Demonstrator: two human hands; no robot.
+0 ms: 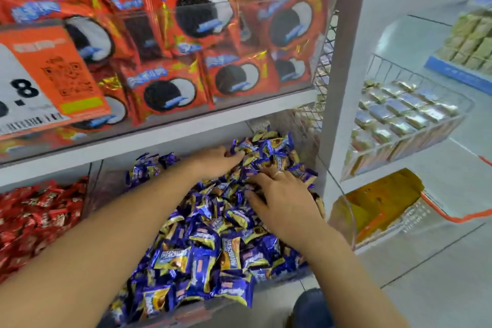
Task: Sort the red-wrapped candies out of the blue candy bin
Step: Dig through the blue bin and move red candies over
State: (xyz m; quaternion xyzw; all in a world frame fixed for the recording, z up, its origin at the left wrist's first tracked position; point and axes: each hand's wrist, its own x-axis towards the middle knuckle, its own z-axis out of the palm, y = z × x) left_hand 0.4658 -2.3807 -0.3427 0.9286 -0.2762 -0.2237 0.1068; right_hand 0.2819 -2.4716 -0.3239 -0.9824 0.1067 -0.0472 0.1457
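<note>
A clear bin (343, 194) on the lower shelf is heaped with blue-wrapped candies (213, 247). My left hand (215, 161) reaches to the back of the heap, its fingers pushed in among the wrappers. My right hand (282, 202) lies palm down on the right side of the heap with spread fingers, a ring on one of them. I see no red wrapper among the blue ones. The neighbouring bin to the left holds red-wrapped candies (34, 218).
Above, a clear-fronted shelf holds red cookie packs (186, 34) with an orange price tag (50, 80) at the left. A white upright (343, 88) separates the right-hand shelves of small wrapped sweets (404, 112) and a yellow pack (378, 202).
</note>
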